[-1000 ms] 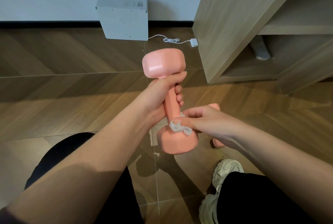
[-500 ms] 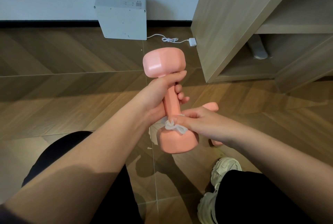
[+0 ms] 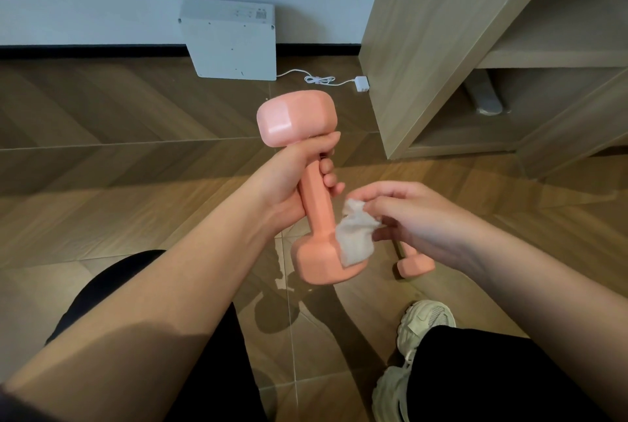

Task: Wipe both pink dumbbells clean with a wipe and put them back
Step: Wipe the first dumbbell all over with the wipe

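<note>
My left hand grips the handle of a pink dumbbell, held roughly upright above the floor with one head far and one near. My right hand pinches a crumpled white wipe just right of the handle, the wipe hanging against the near head. A second pink dumbbell lies on the floor below my right hand, which hides most of it.
A wooden shelf unit stands at the right with open lower compartments. A white box leans on the wall, its cable and plug on the floor. My knees and a white shoe fill the bottom.
My right hand has lifted off the dumbbell and pulled slightly right, and the wipe has loosened from a small wad on the handle's base to a larger hanging piece.
</note>
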`<state>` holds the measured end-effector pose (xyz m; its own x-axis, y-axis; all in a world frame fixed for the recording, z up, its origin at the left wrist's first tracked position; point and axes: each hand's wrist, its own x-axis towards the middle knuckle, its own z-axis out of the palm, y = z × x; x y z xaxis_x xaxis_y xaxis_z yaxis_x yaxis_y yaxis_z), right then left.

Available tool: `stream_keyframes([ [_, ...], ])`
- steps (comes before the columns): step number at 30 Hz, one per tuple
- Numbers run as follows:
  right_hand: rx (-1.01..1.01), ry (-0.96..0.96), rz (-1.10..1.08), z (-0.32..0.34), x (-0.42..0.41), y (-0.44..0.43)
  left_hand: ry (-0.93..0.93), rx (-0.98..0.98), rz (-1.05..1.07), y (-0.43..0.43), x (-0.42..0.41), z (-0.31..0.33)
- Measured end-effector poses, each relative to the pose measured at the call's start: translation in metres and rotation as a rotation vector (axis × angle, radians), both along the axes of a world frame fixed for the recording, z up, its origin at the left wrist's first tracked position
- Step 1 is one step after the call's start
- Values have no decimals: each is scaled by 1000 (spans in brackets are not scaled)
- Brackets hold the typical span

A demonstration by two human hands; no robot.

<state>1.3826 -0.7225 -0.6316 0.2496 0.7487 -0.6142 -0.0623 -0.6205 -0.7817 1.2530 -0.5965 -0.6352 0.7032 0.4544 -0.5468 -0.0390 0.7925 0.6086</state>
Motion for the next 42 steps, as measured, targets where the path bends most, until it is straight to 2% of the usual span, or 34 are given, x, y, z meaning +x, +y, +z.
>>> stream_keyframes([
  [2, 23, -15, -83, 2, 2, 1, 49, 24, -25, 0, 0, -3],
  [6, 90, -14, -379, 4, 7, 4, 162, 51, -78, -3, -2, -8],
  [10, 188, -18, -517, 10, 8, 6, 214, 20, -178, -5, -4, -11],
  [14, 215, -112, -511, 14, 9, 8, 207, -18, -212, -5, -4, -12],
  [19, 130, -184, -534, 12, 16, 11, 218, 66, -170, 0, -4, -11],
  [22, 20, -77, -507, 14, 20, 12, 211, 91, -176, 5, -6, -10],
  [25, -94, 118, -275, 18, 21, 10, 188, 92, -199, 7, -7, -11],
  [28, -141, 78, -191, 15, 22, 8, 146, 119, -238, 7, -9, -11],
  [32, -180, 51, -298, 10, 29, 10, 179, 166, -285, 10, -10, -14],
  [36, -181, 94, -432, 10, 35, 10, 212, 135, -235, 16, -12, -16],
  [38, -156, 100, -498, 9, 35, 10, 219, 127, -193, 17, -13, -16],
  [42, -15, -13, -660, 10, 34, 8, 255, 154, -50, 20, -11, -14],
])
